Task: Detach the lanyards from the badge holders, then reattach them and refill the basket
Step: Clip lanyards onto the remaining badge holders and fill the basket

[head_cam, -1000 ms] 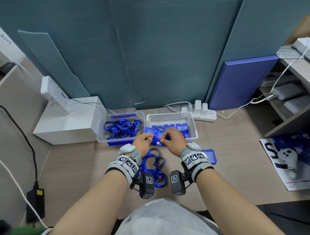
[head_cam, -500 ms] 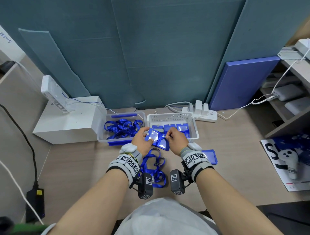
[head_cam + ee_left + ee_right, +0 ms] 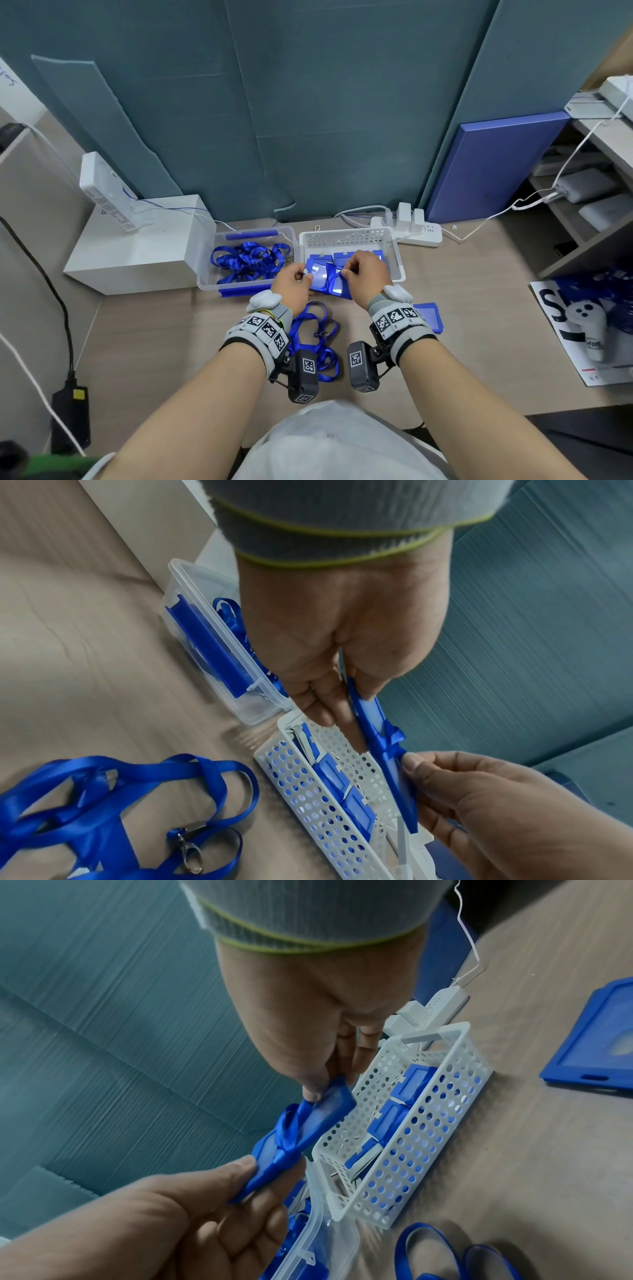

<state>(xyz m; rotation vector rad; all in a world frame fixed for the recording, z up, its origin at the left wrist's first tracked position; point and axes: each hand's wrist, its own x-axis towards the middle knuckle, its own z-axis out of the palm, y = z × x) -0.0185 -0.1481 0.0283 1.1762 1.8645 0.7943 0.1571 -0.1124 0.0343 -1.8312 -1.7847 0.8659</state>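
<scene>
**Badge holder being held over the basket**

A blue badge holder point(image 3: 327, 279), wrapped by a knotted blue lanyard ribbon point(image 3: 289, 1139), is being pinched at one end by the left hand point(image 3: 291, 284) and at the other by the right hand point(image 3: 364, 274), just above the near rim of the white perforated basket point(image 3: 349, 238). More badge holders are lying inside it. Loose lanyards are being kept in the clear tub point(image 3: 205, 281) beside it, and 1 loose lanyard point(image 3: 315, 337) is lying on the worktop point(image 3: 154, 342).

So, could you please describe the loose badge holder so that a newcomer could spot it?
Find the white perforated basket on the desk. Just right of the right hand, a blue badge holder lies flat on bare wood, unlike those in the basket.
</scene>
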